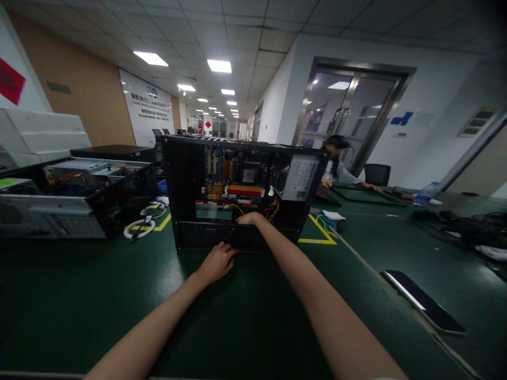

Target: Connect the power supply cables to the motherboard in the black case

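Note:
An open black computer case [237, 232] stands on the green table in front of me, its inside facing me. My left hand [217, 262] rests at the case's lower front edge, fingers stretched out and touching it. My right hand [247, 218] reaches into the lower part of the case, beside a flat greenish-grey part [214, 212]; its fingertips are hidden. Above it sits the motherboard [233, 171] with red and yellow slots. A silver power supply [303, 178] fills the upper right corner, and coloured cables [272, 208] hang below it.
Another opened computer case [99, 195] lies at the left, near a coiled white cable [139, 229]. Coloured wires [322, 220] lie right of my case. A phone [423, 301] and black cables [447, 221] are farther right. Across the table sits a person [336, 166] beside a dark panel.

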`<state>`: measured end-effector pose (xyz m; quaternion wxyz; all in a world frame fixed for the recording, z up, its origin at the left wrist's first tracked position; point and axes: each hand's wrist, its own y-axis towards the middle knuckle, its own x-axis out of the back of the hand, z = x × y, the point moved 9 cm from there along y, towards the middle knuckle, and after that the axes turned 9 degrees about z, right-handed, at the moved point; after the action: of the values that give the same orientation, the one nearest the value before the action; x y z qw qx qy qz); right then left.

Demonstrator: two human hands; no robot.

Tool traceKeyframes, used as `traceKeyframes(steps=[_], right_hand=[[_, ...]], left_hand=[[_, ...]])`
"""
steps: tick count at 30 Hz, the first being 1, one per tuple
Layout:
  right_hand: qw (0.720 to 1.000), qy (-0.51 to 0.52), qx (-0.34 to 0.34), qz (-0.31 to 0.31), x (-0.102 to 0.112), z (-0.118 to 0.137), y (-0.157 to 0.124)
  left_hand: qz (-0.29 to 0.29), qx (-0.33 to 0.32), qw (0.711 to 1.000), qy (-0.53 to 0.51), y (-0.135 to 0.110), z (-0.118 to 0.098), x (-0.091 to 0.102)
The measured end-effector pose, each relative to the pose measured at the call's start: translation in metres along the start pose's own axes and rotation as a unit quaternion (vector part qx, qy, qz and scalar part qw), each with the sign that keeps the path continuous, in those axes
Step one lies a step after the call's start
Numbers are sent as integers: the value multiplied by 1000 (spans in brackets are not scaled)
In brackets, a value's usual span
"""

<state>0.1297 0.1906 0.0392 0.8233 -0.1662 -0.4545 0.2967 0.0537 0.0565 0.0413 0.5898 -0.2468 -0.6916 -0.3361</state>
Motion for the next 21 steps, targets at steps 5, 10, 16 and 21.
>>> traceKeyframes(steps=[5, 10, 16, 21], right_hand=[[994, 0, -6, 107, -17, 1, 0], [996, -21, 6, 89, -12, 6, -10], [997, -73, 3, -20, 8, 12, -19], [997, -66, 21, -41, 10, 16, -21]], left_hand=[[3, 2, 1000, 0, 0, 1, 0], [2, 4, 1000, 2, 1, 2, -2], [2, 3, 1000, 8, 1, 2, -3], [0, 2, 1000, 9, 1, 1, -3]])
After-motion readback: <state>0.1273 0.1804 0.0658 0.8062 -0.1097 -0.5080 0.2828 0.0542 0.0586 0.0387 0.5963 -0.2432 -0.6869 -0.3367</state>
